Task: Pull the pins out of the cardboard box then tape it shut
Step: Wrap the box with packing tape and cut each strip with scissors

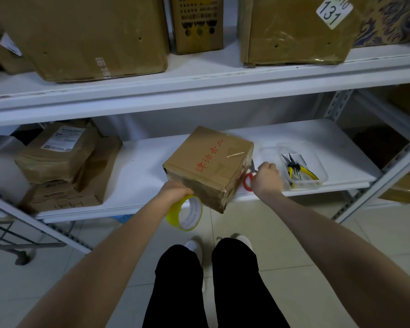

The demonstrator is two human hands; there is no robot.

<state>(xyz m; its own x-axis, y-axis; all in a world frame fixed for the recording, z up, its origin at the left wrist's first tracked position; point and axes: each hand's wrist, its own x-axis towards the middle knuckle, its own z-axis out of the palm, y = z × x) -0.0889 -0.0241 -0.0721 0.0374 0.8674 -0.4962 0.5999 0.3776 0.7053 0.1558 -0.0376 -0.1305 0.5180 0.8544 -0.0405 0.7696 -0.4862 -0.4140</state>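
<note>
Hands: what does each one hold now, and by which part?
The left hand grips the yellow tape roll by the top of its ring. The right hand grips the scissors at the red handles.

The white shelf (152, 162) carries the cardboard box (208, 162), red-handled scissors (248, 179), a clear tray (303, 162) and stacked parcels (64, 159)

Your cardboard box (208, 166) is matt brown paperboard, its top and near face sheathed in glossy, wrinkled clear tape that catches the light. The tape roll (185, 213) you hold shows shiny yellow-tinted film over a white core. The scissors (249, 177) have smooth red plastic handles and bare metal blades. Near the shelf's (142, 162) right edge, a clear plastic tray (317, 162) sits on its smooth white painted surface.
</note>
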